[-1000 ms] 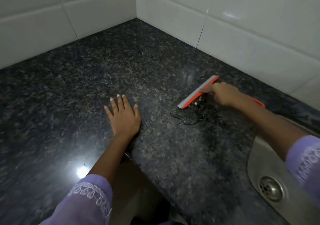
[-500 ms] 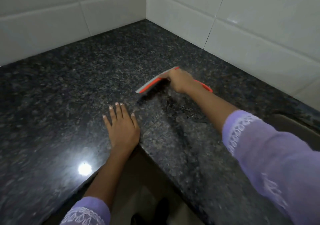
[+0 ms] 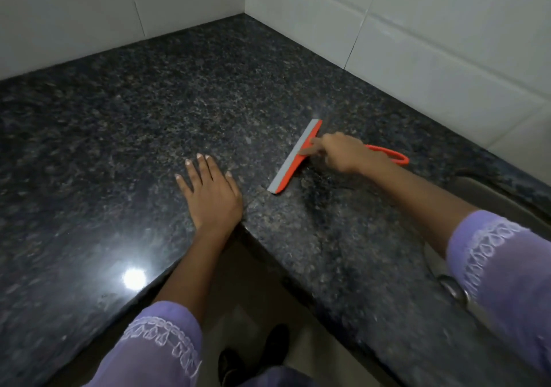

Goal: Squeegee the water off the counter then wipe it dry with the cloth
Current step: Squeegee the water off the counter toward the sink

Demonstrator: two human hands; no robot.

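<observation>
Gripping the orange squeegee (image 3: 293, 160) in the right hand (image 3: 340, 152), fingers wrapped around its handle, forefinger lying toward the grey blade. Pressing the blade edge against the dark speckled counter (image 3: 119, 136), angled diagonally, with a darker wet patch (image 3: 319, 190) lying just on the handle side. Resting the left hand (image 3: 210, 193) open and flat, palm down, near the inner corner of the counter edge, just beside the blade's lower end. Showing part of a steel sink (image 3: 456, 289) at the right under the purple sleeve (image 3: 507, 270).

Left hand (image 3: 210, 191) lies flat, right hand (image 3: 340, 152) fisted, gripping.
</observation>
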